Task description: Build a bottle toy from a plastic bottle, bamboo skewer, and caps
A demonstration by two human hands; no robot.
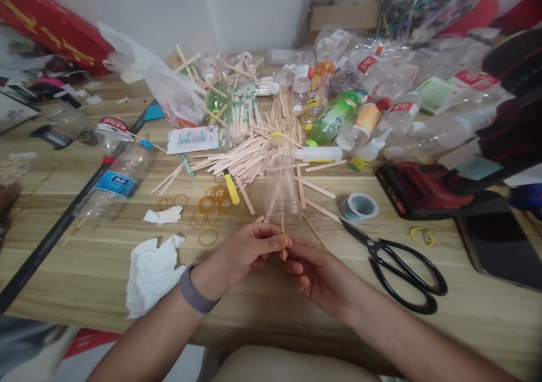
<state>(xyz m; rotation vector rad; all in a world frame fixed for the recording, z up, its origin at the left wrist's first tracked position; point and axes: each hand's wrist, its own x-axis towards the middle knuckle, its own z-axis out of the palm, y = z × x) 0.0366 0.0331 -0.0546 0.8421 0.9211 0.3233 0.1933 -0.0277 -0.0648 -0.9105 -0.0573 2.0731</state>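
My left hand (260, 246) and my right hand (315, 263) meet at the table's near side, fingers closed around the lower end of a thin wooden stick (283, 218). An orange-yellow rubber band (283, 242) shows at the stick between my fingertips. The right thumb and index finger pinch there, with the other fingers curled below. Just beyond lies a clear plastic bottle (279, 173) with a yellow cap, pointing away from me. The stick overlaps the bottle; whether it runs inside or over it I cannot tell. Loose rubber bands (212, 204) lie left of the bottle.
Black scissors (381, 252) lie right of my hands, near a wire spool (359, 207), a red tool battery (419, 192) and a phone (499, 241). Flat wooden sticks (241, 159) and many bottles (339, 116) fill the back. Tissue (152, 272) and a blue-labelled bottle (116, 181) are left.
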